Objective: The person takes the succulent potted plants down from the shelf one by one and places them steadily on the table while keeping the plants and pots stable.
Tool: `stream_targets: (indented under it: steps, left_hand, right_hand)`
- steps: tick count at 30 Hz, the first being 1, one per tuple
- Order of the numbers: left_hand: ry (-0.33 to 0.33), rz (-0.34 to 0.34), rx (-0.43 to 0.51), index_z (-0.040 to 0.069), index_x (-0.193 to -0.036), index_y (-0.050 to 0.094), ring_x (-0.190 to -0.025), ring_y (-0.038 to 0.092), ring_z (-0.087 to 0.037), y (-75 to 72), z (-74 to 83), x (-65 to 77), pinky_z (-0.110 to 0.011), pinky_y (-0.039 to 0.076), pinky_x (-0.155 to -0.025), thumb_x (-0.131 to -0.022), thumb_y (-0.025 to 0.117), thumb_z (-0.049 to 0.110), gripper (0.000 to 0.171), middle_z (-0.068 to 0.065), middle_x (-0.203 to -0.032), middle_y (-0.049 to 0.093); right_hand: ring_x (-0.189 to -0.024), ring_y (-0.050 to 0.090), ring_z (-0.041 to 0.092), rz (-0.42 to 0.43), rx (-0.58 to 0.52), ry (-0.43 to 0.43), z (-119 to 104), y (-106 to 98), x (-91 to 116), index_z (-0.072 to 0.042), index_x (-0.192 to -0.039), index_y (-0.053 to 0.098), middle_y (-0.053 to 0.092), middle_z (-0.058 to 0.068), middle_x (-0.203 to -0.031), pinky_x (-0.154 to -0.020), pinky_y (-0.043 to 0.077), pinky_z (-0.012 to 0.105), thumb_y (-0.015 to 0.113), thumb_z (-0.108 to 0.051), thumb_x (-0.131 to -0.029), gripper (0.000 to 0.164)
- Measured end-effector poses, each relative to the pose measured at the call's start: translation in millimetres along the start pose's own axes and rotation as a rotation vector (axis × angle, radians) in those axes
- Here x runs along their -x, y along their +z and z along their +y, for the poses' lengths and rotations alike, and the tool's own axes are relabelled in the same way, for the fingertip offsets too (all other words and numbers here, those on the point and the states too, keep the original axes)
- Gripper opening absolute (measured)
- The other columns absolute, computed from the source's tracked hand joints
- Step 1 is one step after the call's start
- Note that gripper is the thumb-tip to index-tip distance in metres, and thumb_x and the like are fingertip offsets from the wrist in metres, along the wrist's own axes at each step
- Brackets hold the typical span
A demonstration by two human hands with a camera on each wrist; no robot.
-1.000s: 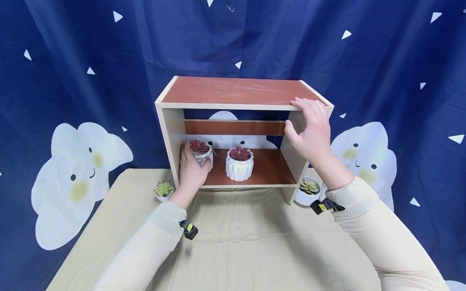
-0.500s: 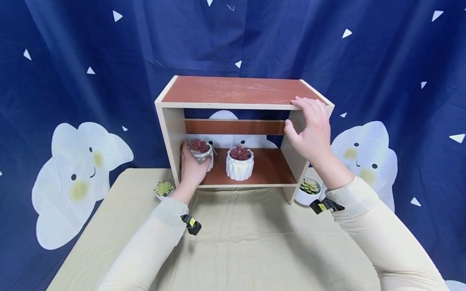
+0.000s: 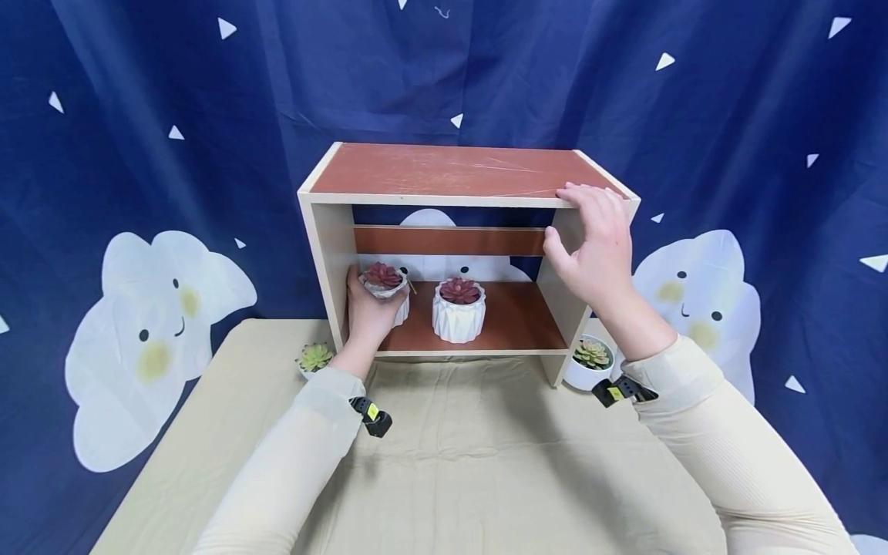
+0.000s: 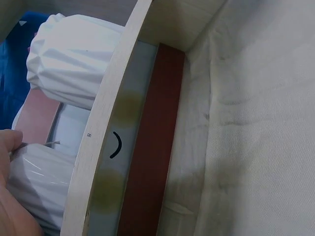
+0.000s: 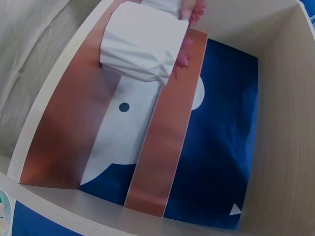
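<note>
In the head view my left hand (image 3: 372, 312) grips a white pot (image 3: 401, 310) with a dark red succulent (image 3: 384, 275), inside the shelf unit (image 3: 444, 202) by its left side wall. Its thumb lies against the near right side of the pot; the other fingers are partly hidden on the left. In the left wrist view the thumb (image 4: 11, 140) touches the same pot. A second white ribbed pot (image 3: 459, 317) with a red succulent stands upright mid-shelf. My right hand (image 3: 597, 243) rests its fingertips on the unit's top near the front right corner, thumb spread away.
A green succulent in a white pot (image 3: 314, 359) stands on the cloth-covered table left of the unit. Another potted green succulent (image 3: 590, 362) stands by its right side. A blue curtain (image 3: 444, 69) hangs behind.
My left hand has moved slightly right and inward, its thumb reaching further round the pot. My right hand stays where it was on the unit's top.
</note>
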State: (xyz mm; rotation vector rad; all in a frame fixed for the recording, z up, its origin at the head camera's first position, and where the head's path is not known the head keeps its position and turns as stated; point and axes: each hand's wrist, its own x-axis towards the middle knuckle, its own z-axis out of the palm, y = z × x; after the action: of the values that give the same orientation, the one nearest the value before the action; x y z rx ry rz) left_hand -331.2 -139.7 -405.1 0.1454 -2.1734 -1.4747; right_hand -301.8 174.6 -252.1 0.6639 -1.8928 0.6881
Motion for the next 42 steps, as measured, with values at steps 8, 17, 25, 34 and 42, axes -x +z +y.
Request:
stream_targets:
  steps: [8,17,25,34,42]
  left_hand:
    - [-0.060,-0.040,-0.021,-0.001,-0.157,0.010,-0.144,0.033,-0.035,-1.9,2.8,-3.1,-0.041,0.027,-0.118,-0.079,0.083,0.035,0.112,-0.027,-0.156,0.029]
    - [-0.062,-0.049,-0.039,-0.003,-0.156,0.017,-0.141,0.039,-0.033,-2.6,4.8,-4.9,-0.039,0.031,-0.116,-0.078,0.084,0.036,0.110,-0.024,-0.151,0.038]
    - [-0.059,-0.049,-0.100,-0.005,-0.150,0.026,-0.135,0.046,-0.035,-4.8,8.0,-2.1,-0.042,0.035,-0.113,-0.078,0.084,0.037,0.102,-0.025,-0.143,0.045]
    - [-0.079,-0.066,-0.116,-0.004,-0.151,0.026,-0.135,0.045,-0.036,-5.6,3.8,-2.6,-0.043,0.035,-0.113,-0.078,0.083,0.042,0.103,-0.024,-0.145,0.046]
    - [-0.063,-0.094,-0.107,-0.002,-0.150,0.028,-0.135,0.046,-0.033,-7.0,-0.2,-2.0,-0.042,0.036,-0.112,-0.078,0.082,0.045,0.102,-0.021,-0.145,0.046]
  right_hand:
    - [-0.126,0.051,0.033,-0.009,0.008,0.004,-0.9,-1.2,0.1,-0.003,-0.122,0.066,0.064,0.014,-0.129,-0.116,0.027,0.042,0.063,-0.025,-0.081,0.047]
    - [-0.126,0.051,0.033,-0.008,0.009,0.003,-0.6,-1.4,0.4,-0.004,-0.123,0.066,0.064,0.014,-0.129,-0.116,0.027,0.042,0.065,-0.022,-0.080,0.046]
    - [-0.124,0.052,0.033,0.000,0.002,-0.013,-0.6,0.0,0.4,-0.003,-0.122,0.066,0.064,0.015,-0.128,-0.115,0.028,0.042,0.063,-0.025,-0.081,0.046]
    - [-0.124,0.052,0.034,-0.001,0.001,-0.015,0.0,0.2,0.4,-0.003,-0.121,0.066,0.064,0.015,-0.128,-0.113,0.030,0.043,0.063,-0.025,-0.081,0.046]
    - [-0.124,0.052,0.034,-0.004,0.009,-0.020,0.4,0.0,0.4,-0.003,-0.121,0.066,0.064,0.015,-0.129,-0.112,0.030,0.044,0.063,-0.025,-0.081,0.046]
